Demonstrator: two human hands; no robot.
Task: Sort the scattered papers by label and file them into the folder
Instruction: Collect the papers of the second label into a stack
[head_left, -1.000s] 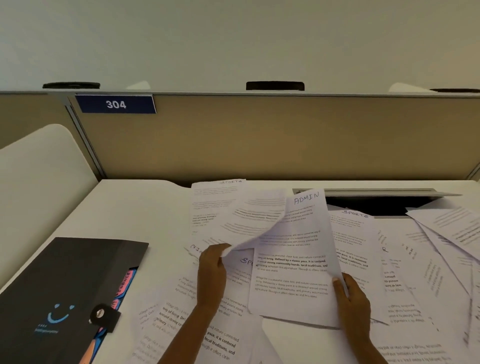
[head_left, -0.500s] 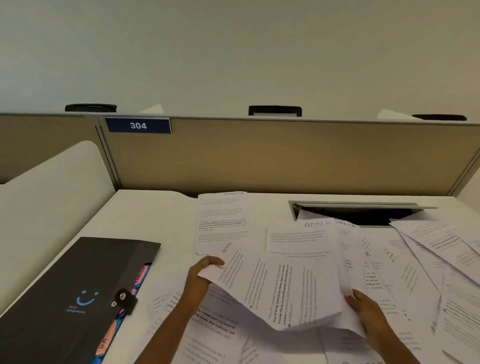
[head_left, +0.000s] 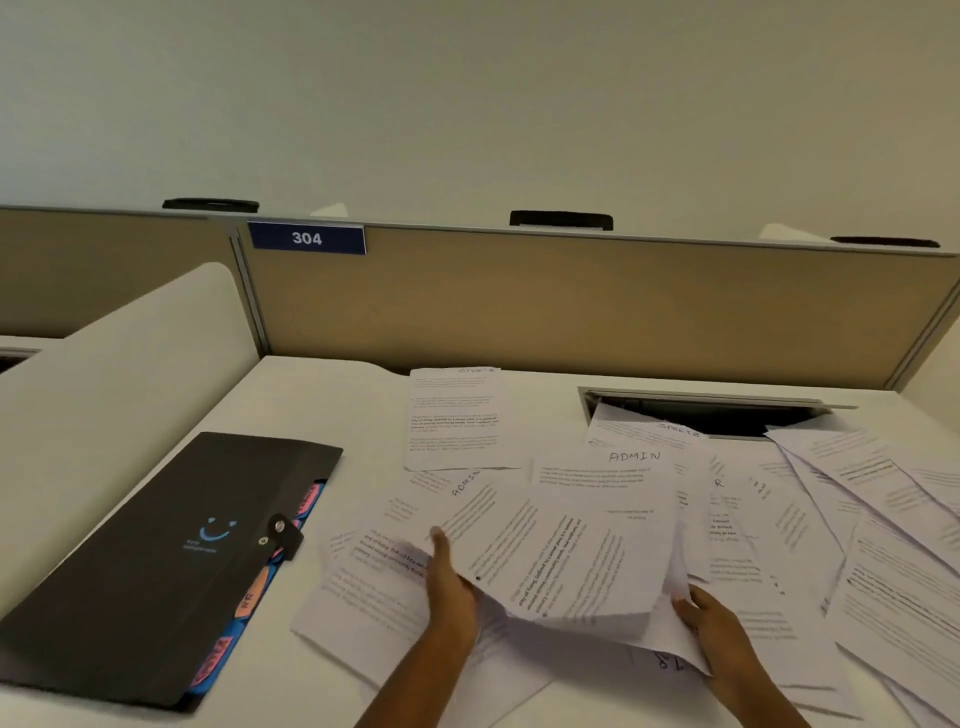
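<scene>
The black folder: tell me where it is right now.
In the head view the black folder lies closed on the desk's left side, left of the scattered papers, apart from both hands.

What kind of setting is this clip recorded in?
Most likely an office cubicle workstation. A tan partition panel backs the white desk, carries a blue "304" number plate, and the desk has a cable slot. Printed sheets and a black expanding folder lie on it.
</scene>
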